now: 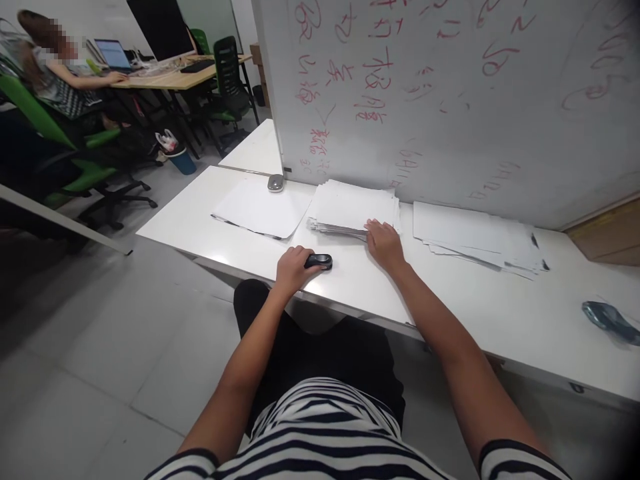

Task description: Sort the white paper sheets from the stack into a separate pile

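Observation:
My left hand (293, 270) is wrapped around a black stapler (323, 261) near the front edge of the white table. My right hand (384, 243) is at the front right corner of a thick stack of paper (353, 203), its fingers curled over the corner and gripping the sheets' edge. The thumb is partly hidden. Left of the stack lies a thin pile of white sheets (265, 207) with a grey and white computer mouse (275, 183) at its back edge. To the right, another spread pile of paper (465, 233) rests on the table.
Behind the white table (380, 287) stands a whiteboard (425, 100) with red writing. A dark object in clear wrapping (610, 321) and a cardboard box (607, 230) are at the right. Beyond, a person (60, 73) sits at a desk; a blue bin (181, 160) is on the floor.

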The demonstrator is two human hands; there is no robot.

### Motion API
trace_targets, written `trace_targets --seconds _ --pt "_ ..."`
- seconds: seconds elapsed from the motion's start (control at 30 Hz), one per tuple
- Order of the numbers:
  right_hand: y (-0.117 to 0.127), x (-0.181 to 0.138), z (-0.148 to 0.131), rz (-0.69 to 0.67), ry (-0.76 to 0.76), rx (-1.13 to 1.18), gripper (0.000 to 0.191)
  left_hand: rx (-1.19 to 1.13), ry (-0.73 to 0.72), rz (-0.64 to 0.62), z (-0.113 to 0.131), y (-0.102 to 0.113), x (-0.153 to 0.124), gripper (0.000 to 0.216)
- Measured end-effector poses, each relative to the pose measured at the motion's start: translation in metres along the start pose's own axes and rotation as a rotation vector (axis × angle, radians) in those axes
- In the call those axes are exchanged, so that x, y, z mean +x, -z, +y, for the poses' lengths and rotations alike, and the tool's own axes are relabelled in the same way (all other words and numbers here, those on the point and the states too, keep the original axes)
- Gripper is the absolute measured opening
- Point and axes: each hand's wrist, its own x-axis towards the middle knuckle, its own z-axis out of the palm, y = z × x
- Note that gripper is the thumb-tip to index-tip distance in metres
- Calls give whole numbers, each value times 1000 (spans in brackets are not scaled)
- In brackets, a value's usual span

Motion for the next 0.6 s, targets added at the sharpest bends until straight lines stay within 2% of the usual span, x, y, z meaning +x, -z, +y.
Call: trace_targets --seconds 0.2,0.43,0.6 --pt "2 -1 2 55 -74 38 35 21 20 -30 3 3 1 39" --pt "4 0 5 84 -249 -12 41 16 41 -54 4 4 2 39" --pt "7 -2 15 49 -189 11 33 20 43 -49 4 3 2 39"
